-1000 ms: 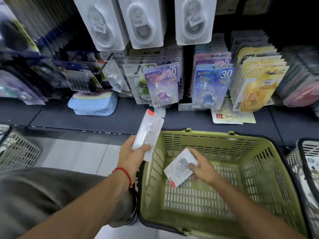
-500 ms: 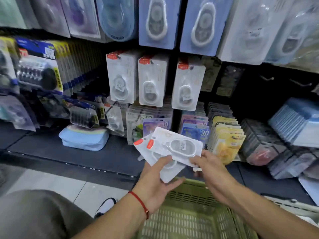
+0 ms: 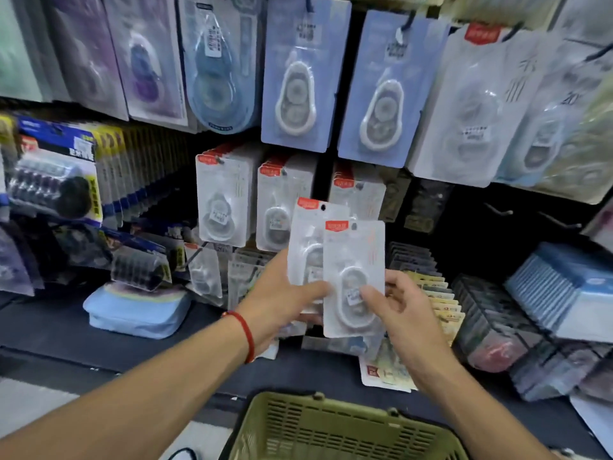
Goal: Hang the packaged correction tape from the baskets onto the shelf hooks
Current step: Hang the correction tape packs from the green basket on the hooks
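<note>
- Front pack (image 3: 353,277): white correction-tape card, upright, red tab and hang hole at its top edge. Right hand (image 3: 403,313) pinches its right edge, thumb across the blister; left hand's thumb touches its left edge. Likely held hole-up so it can go straight onto a hook.
- Rear pack (image 3: 306,240): same kind, half covered by the front one and standing a little higher. Left hand (image 3: 282,298) grips it from the left side, fingers hidden behind. Probably kept in reserve for a later hanging.
- Hung packs (image 3: 222,207): matching white cards in three rows on hooks, above the shelf's back edge; the held pair hangs in front of the middle and right rows, which look like the target.
- Basket (image 3: 331,433): green, below the shelf's front edge, within easy reach; contents not visible.
- Shelf (image 3: 59,333): dark, carries a blue pouch (image 3: 139,310) near its left side.
</note>
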Action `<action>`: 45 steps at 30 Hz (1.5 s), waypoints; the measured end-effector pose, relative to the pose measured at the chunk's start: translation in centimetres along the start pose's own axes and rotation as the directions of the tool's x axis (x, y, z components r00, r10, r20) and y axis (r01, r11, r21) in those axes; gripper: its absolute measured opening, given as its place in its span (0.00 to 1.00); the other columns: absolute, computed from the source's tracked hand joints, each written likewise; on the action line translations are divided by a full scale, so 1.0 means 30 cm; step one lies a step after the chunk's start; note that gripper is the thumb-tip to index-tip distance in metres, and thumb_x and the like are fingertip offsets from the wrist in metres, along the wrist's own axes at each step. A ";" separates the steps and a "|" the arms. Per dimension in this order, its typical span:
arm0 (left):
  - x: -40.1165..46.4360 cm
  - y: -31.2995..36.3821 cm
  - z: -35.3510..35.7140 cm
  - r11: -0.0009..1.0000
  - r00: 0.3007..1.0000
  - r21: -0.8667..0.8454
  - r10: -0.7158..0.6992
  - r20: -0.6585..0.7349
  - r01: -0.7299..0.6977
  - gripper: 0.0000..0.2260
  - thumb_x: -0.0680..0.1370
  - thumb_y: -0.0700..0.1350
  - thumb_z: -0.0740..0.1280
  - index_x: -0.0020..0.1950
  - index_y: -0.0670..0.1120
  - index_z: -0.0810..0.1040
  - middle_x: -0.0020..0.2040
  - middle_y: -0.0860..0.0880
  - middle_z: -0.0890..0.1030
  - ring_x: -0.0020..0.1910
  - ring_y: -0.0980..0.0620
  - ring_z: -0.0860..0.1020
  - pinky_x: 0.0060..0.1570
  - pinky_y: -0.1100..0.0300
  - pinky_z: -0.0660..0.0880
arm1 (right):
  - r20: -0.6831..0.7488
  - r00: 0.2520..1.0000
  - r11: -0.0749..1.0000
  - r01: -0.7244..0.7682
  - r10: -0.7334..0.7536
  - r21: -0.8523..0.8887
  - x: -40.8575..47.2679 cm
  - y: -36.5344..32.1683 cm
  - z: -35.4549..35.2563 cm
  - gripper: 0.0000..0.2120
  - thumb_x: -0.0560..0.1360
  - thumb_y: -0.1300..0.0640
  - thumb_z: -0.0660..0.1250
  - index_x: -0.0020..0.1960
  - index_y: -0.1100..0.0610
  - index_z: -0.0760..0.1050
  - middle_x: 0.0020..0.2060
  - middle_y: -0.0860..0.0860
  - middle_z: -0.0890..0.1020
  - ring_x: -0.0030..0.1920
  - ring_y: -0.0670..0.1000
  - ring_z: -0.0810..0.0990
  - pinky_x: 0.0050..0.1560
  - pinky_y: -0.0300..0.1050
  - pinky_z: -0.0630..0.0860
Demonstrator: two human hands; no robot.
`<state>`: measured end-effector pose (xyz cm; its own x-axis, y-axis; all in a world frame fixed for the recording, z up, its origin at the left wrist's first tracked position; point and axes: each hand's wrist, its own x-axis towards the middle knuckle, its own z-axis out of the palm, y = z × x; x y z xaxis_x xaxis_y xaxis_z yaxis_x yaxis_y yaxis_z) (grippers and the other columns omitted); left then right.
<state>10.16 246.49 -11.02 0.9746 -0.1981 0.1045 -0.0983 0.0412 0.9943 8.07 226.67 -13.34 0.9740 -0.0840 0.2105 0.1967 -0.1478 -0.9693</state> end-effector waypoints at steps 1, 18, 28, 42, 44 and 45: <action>0.007 -0.014 -0.012 0.999 0.999 0.031 0.019 -0.039 -0.017 0.22 0.77 0.33 0.72 0.66 0.54 0.78 0.56 0.50 0.87 0.50 0.51 0.87 0.41 0.50 0.86 | 0.005 1.000 1.000 0.009 -0.009 -0.009 0.009 0.007 0.005 0.16 0.76 0.48 0.74 0.60 0.51 0.78 0.51 0.45 0.88 0.51 0.48 0.88 0.48 0.42 0.84; 0.055 -0.012 -0.181 0.964 0.847 0.149 0.264 -0.461 -0.219 0.21 0.76 0.41 0.73 0.62 0.61 0.73 0.47 0.64 0.82 0.49 0.51 0.85 0.41 0.46 0.85 | -0.252 0.954 0.978 0.123 -0.163 -0.166 0.147 -0.088 0.085 0.17 0.78 0.42 0.73 0.63 0.47 0.77 0.53 0.41 0.87 0.52 0.39 0.85 0.52 0.45 0.83; 0.028 -0.019 -0.269 0.982 0.879 -0.066 0.129 -0.458 -0.179 0.14 0.74 0.39 0.68 0.54 0.55 0.73 0.53 0.51 0.80 0.43 0.43 0.86 0.26 0.52 0.81 | 0.223 0.925 0.286 0.313 -0.308 -0.906 0.151 -0.030 0.084 0.28 0.82 0.55 0.67 0.80 0.47 0.66 0.84 0.49 0.56 0.83 0.53 0.58 0.76 0.55 0.64; -0.007 0.003 -0.404 0.940 0.932 -0.268 0.112 -0.344 -0.212 0.23 0.79 0.34 0.70 0.68 0.56 0.80 0.59 0.45 0.87 0.53 0.41 0.87 0.38 0.50 0.84 | 0.070 0.987 0.989 0.148 -0.148 0.002 0.156 -0.218 0.604 0.16 0.79 0.56 0.73 0.64 0.44 0.76 0.52 0.43 0.87 0.50 0.42 0.86 0.50 0.41 0.82; -0.003 0.005 -0.420 0.936 0.905 -0.248 0.136 -0.402 -0.251 0.23 0.81 0.34 0.70 0.69 0.57 0.78 0.59 0.46 0.86 0.54 0.44 0.87 0.39 0.51 0.85 | 0.048 0.992 0.992 0.117 -0.119 0.038 0.182 -0.221 0.645 0.16 0.80 0.56 0.72 0.65 0.46 0.76 0.51 0.45 0.88 0.48 0.43 0.87 0.47 0.40 0.82; -0.002 0.005 -0.427 0.936 0.894 -0.231 0.148 -0.422 -0.264 0.22 0.81 0.34 0.70 0.69 0.57 0.78 0.59 0.46 0.86 0.54 0.44 0.87 0.39 0.52 0.85 | 0.043 0.993 0.993 0.108 -0.110 0.046 0.189 -0.221 0.658 0.17 0.80 0.55 0.73 0.67 0.47 0.76 0.51 0.46 0.88 0.48 0.43 0.87 0.46 0.38 0.81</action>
<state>12.65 259.05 -11.16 0.9419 0.2425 0.2322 -0.3032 0.3174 0.8985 14.52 246.63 -8.23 0.9502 -0.0249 0.3106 0.3061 -0.1102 -0.9456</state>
